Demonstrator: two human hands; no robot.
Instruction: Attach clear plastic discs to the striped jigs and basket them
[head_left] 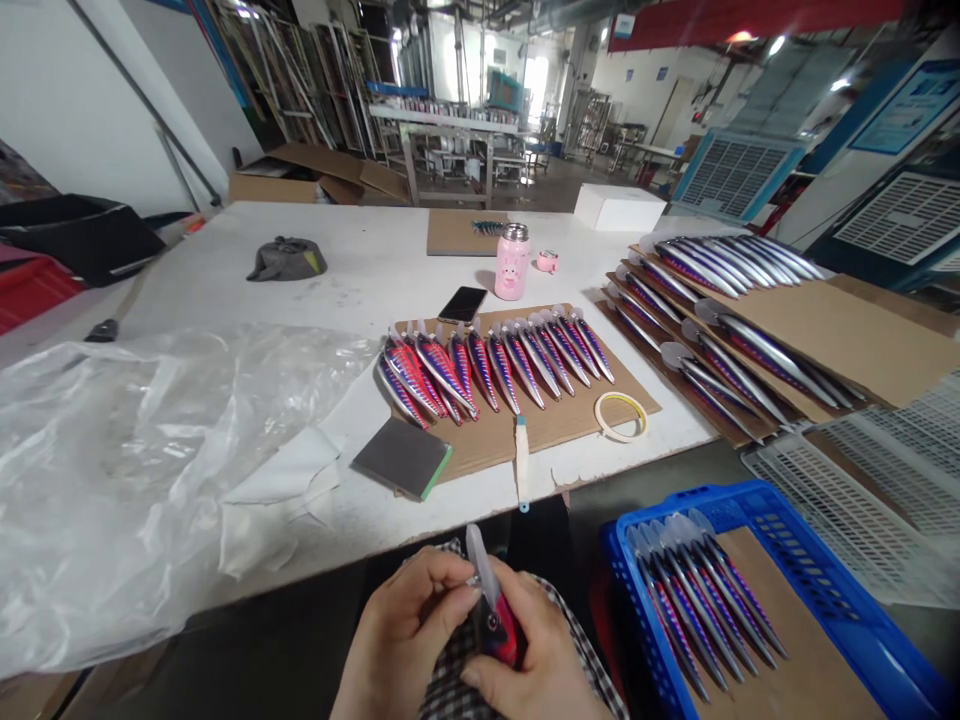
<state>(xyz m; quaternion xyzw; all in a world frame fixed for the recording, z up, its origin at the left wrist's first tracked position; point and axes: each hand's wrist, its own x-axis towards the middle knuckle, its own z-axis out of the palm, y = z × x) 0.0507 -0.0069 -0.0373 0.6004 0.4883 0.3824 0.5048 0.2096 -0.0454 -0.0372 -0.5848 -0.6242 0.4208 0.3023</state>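
Observation:
A red and dark fishing lure (501,632) with a clear diving lip is held over my lap, below the table's front edge. My right hand (544,640) wraps round its body, thumb underneath. The fingers of my left hand (412,630) are pinched together at the lure's front, by the base of the lip; whether a small part sits between them is hidden. Ahead on the table, a row of similar purple, red and silver lures (517,365) lies on a cardboard sheet (480,440).
Around the cardboard are a dark sanding pad (403,457), a scraper-like tool (522,465), a tape roll (621,416), a phone (462,304) and a pink bottle (512,262). Plastic film (150,480) covers the left. At right stand stacked lure boards (862,330) and a blue basket (622,580) with lures.

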